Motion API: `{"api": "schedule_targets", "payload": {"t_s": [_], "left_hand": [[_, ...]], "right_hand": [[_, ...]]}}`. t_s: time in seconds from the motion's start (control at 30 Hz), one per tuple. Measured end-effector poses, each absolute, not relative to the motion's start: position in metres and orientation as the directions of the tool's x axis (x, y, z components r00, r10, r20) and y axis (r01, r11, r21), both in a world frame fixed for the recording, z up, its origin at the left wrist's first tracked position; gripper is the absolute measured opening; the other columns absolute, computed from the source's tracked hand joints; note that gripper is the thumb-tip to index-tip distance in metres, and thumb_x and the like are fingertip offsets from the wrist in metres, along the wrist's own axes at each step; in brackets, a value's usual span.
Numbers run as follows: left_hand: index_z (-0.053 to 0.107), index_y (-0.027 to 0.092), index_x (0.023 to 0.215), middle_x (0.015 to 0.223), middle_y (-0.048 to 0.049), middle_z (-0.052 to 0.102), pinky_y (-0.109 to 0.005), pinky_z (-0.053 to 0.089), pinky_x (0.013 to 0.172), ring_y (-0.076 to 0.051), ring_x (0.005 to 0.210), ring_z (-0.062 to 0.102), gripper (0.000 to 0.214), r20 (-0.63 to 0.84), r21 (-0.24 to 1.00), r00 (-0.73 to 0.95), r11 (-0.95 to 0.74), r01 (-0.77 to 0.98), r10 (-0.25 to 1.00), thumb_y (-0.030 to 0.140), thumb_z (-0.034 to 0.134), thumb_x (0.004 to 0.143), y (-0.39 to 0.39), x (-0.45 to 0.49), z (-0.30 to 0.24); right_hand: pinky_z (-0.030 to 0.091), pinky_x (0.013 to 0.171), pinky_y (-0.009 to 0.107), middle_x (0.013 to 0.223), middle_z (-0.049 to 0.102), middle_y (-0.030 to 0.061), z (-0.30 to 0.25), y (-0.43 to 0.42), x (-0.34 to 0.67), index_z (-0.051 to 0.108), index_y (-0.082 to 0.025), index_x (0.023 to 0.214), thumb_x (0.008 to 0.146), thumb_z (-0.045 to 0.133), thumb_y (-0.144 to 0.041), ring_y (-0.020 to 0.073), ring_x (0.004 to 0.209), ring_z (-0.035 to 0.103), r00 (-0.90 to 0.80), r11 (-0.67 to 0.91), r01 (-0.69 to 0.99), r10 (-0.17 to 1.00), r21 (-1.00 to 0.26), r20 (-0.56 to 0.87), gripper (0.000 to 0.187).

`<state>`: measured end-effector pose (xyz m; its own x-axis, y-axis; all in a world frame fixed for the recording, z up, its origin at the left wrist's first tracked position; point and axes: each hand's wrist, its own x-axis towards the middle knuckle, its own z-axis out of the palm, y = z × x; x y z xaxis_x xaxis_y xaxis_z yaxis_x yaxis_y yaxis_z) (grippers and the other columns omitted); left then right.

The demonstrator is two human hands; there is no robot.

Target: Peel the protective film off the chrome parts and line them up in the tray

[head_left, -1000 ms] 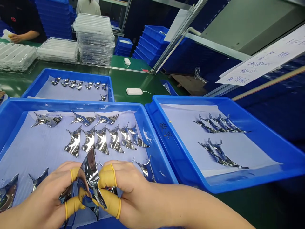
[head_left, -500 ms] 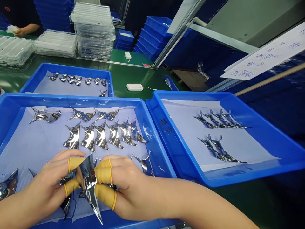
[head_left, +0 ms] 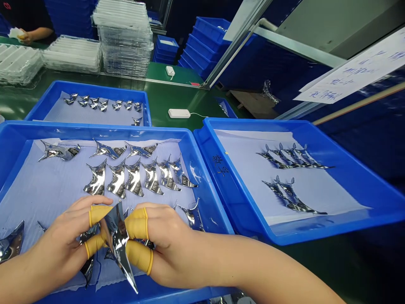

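Note:
A shiny chrome part [head_left: 117, 236] with a pointed lower end is pinched between both my hands, tilted over the near blue tray [head_left: 215, 202]. My left hand [head_left: 68, 234] grips its left edge with thumb and forefinger in yellow finger cots. From the other side, my right hand [head_left: 164, 245] holds it, also with yellow cots on thumb and finger. Beneath and beyond the hands, several similar chrome pieces [head_left: 133, 177] lie in rows on the tray's pale liner sheet [head_left: 60, 181]. My hands hide some of those pieces.
To the right stands another blue tray [head_left: 247, 211] with curved chrome parts [head_left: 291, 196]. A farther blue tray [head_left: 41, 101] holds small chrome pieces. Clear plastic trays [head_left: 123, 38] are stacked at the back. A white box with a cable [head_left: 179, 113] lies on the green table. A person's hand [head_left: 27, 37] shows at upper left.
The view has shifted very slightly, so most things sit a little higher. Both hands keep the same hold on the chrome part, with hardly any movement.

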<state>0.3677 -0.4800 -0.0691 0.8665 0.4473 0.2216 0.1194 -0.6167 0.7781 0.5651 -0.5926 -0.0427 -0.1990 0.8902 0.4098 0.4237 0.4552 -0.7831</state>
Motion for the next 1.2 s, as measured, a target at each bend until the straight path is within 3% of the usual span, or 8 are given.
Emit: {"api": "schedule_targets", "payload": {"t_s": [0.13, 0.23, 0.4, 0.53, 0.63, 0.73, 0.93, 1.2], "left_hand": [[0.058, 0.035, 0.126, 0.12, -0.0017, 0.067, -0.028, 0.054, 0.093, -0.022, 0.109, 0.064, 0.041, 0.111, 0.811, 0.905, -0.564, 0.156, 0.41, 0.024, 0.064, 0.087, -0.487, 0.364, -0.072], [0.056, 0.037, 0.125, 0.123, 0.0011, 0.064, -0.026, 0.053, 0.096, -0.02, 0.113, 0.061, 0.042, 0.08, 0.829, 0.904, -0.532, 0.174, 0.421, 0.031, 0.068, 0.085, -0.491, 0.361, -0.073], [0.053, 0.038, 0.129, 0.131, -0.0012, 0.061, -0.036, 0.048, 0.106, -0.023, 0.122, 0.057, 0.052, 0.078, 0.838, 0.901, -0.518, 0.172, 0.426, 0.04, 0.072, 0.081, -0.489, 0.361, -0.069], [0.055, 0.036, 0.128, 0.133, -0.003, 0.06, -0.038, 0.049, 0.106, -0.027, 0.124, 0.056, 0.054, 0.017, 0.822, 0.929, -0.535, 0.199, 0.371, 0.035, 0.076, 0.079, -0.486, 0.358, -0.067], [0.061, 0.033, 0.124, 0.13, -0.0043, 0.062, -0.038, 0.05, 0.104, -0.028, 0.122, 0.056, 0.047, 0.03, 0.832, 0.917, -0.518, 0.198, 0.398, 0.034, 0.075, 0.079, -0.488, 0.358, -0.068], [0.06, 0.03, 0.127, 0.127, -0.0065, 0.063, -0.04, 0.05, 0.102, -0.026, 0.117, 0.057, 0.042, 0.097, 0.838, 0.9, -0.523, 0.156, 0.424, 0.03, 0.067, 0.086, -0.49, 0.363, -0.066], [0.059, 0.026, 0.122, 0.114, -0.0037, 0.068, -0.033, 0.05, 0.097, -0.02, 0.109, 0.058, 0.031, 0.238, 0.815, 0.934, -0.578, -0.043, 0.266, 0.016, 0.055, 0.094, -0.486, 0.373, -0.06], [0.06, 0.024, 0.112, 0.102, -0.0015, 0.069, -0.032, 0.051, 0.099, -0.017, 0.105, 0.058, 0.022, 0.258, 0.831, 0.93, -0.552, -0.076, 0.261, 0.014, 0.054, 0.094, -0.486, 0.376, -0.056]], "right_hand": [[0.051, 0.065, 0.025, 0.07, 0.063, 0.0024, -0.042, -0.591, 0.566, 0.059, -0.017, 0.083, 0.094, 0.052, -0.02, 0.0123, 0.064, 0.056, -0.121, 0.376, 0.379, 0.926, -0.846, 0.357, 0.013], [0.053, 0.068, 0.027, 0.075, 0.063, 0.0035, -0.038, -0.588, 0.567, 0.058, -0.016, 0.084, 0.094, 0.051, -0.02, 0.0125, 0.068, 0.057, -0.089, 0.276, 0.232, 0.961, -0.933, 0.262, 0.013], [0.052, 0.07, 0.028, 0.079, 0.063, 0.0036, -0.033, -0.587, 0.569, 0.06, -0.016, 0.08, 0.09, 0.055, -0.019, 0.0128, 0.072, 0.057, -0.013, 0.121, -0.041, 0.993, -0.992, 0.121, 0.012], [0.049, 0.065, 0.026, 0.074, 0.058, 0.0005, -0.034, -0.587, 0.571, 0.058, -0.017, 0.074, 0.086, 0.067, -0.035, 0.0114, 0.069, 0.053, 0.037, -0.043, -0.188, 0.998, -0.981, -0.051, 0.023], [0.046, 0.066, 0.025, 0.071, 0.055, -0.0019, -0.035, -0.585, 0.572, 0.058, -0.017, 0.074, 0.08, 0.074, -0.047, 0.01, 0.067, 0.05, 0.025, -0.125, -0.312, 0.99, -0.942, -0.139, 0.034], [0.044, 0.063, 0.024, 0.071, 0.055, -0.0027, -0.035, -0.584, 0.573, 0.058, -0.017, 0.075, 0.076, 0.077, -0.05, 0.0088, 0.064, 0.05, 0.021, -0.154, -0.387, 0.984, -0.909, -0.175, 0.037], [0.044, 0.059, 0.023, 0.069, 0.057, -0.0033, -0.038, -0.582, 0.574, 0.06, -0.016, 0.074, 0.073, 0.081, -0.045, 0.0083, 0.062, 0.053, -0.001, -0.179, -0.507, 0.978, -0.843, -0.207, 0.036], [0.045, 0.059, 0.023, 0.069, 0.059, -0.0028, -0.043, -0.58, 0.574, 0.062, -0.017, 0.072, 0.074, 0.081, -0.043, 0.0091, 0.063, 0.054, 0.012, -0.161, -0.539, 0.98, -0.827, -0.199, 0.032]]}}
